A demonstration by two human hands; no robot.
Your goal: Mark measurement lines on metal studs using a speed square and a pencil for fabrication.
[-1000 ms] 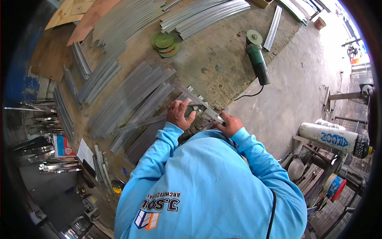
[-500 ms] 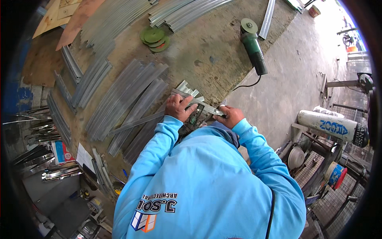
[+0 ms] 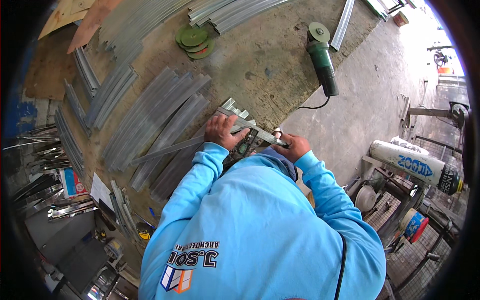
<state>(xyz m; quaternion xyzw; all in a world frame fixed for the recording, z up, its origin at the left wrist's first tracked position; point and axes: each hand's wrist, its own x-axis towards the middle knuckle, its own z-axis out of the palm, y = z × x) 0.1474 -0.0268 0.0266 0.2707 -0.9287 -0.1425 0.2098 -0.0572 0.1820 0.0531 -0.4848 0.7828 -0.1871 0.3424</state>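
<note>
My left hand (image 3: 224,132) is closed over a flat grey metal bar (image 3: 264,135) near its upper left end, with the thumb stretched along it. The bar slants down to my right hand (image 3: 295,148), whose fingers and thumb pinch its lower right end. Several short shiny metal channels (image 3: 233,106) lie side by side under and beyond the bar at the bench edge. Close to my body, partly hidden by the bar and my left hand, is a dark green metal fixture (image 3: 245,145). A thin metal strip (image 3: 172,147) runs leftward from my left hand.
An angle grinder (image 3: 322,65) lies at the bench's right edge, its cord hanging off. Green cutting discs (image 3: 195,40) are stacked farther left. Long metal channels (image 3: 155,117) cover the left of the wooden bench (image 3: 250,65). A white gas cylinder (image 3: 407,157) lies at right.
The bar's right end has shifted slightly right and down with my right hand. My left hand keeps its place on the bar. The whole view has shifted a little.
</note>
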